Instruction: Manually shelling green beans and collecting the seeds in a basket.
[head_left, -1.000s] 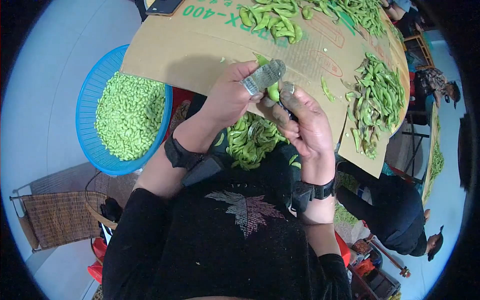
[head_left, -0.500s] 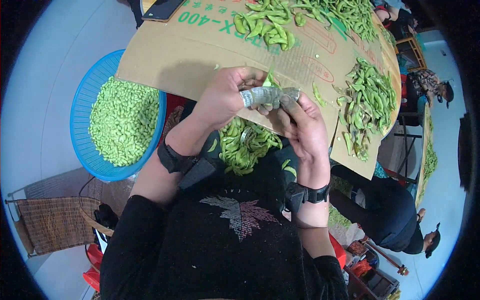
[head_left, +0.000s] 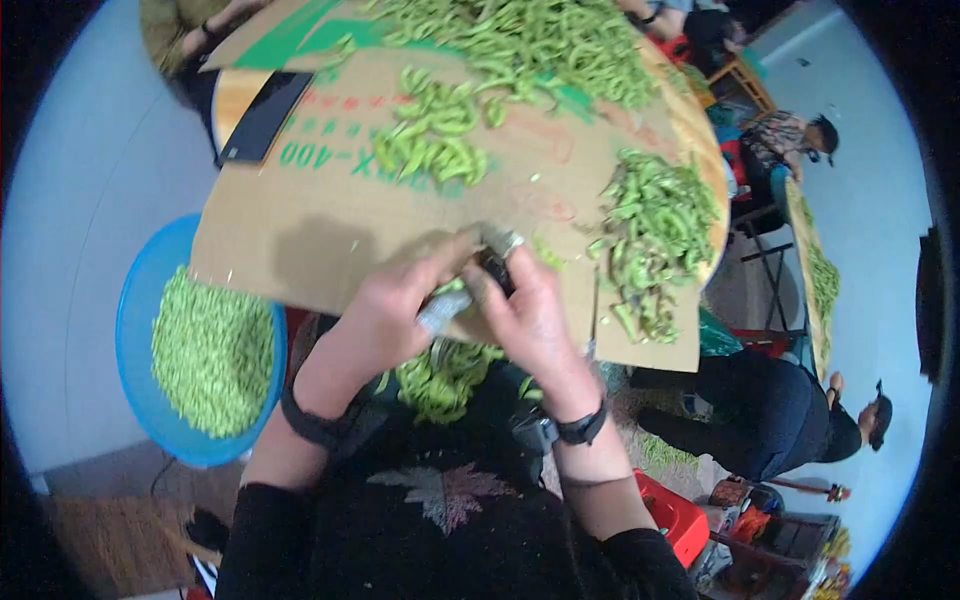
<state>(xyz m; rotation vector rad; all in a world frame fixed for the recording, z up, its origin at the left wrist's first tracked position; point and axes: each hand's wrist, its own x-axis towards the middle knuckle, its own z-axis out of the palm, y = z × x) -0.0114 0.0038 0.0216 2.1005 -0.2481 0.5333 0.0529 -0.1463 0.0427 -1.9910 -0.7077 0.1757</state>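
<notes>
Over the near edge of the cardboard my two hands meet, fingers bent inward, some wrapped in grey-white tape. My left hand (head_left: 385, 310) is closed, with a bit of green bean pod (head_left: 450, 287) showing beside its taped thumb. Curled next to it, my right hand (head_left: 525, 305) has thumb and forefinger bent around something dark (head_left: 494, 268), too blurred to name. Below the hands, a heap of green pods (head_left: 438, 385) lies on my lap. Left of me, a blue plastic basket (head_left: 125, 350) holds many shelled green beans (head_left: 215, 350).
Flattened cardboard (head_left: 300, 230) covers a round wooden table (head_left: 712, 180). Several piles of pods (head_left: 660, 210) lie on it, with a dark phone (head_left: 265, 118) at its left. A red stool (head_left: 670, 515) stands at lower right. Other people (head_left: 770, 415) are at the right and far sides.
The view has shifted, bringing more of the far table into sight. My hands have turned and drawn closer together; the pod that stuck up between them no longer shows there.
</notes>
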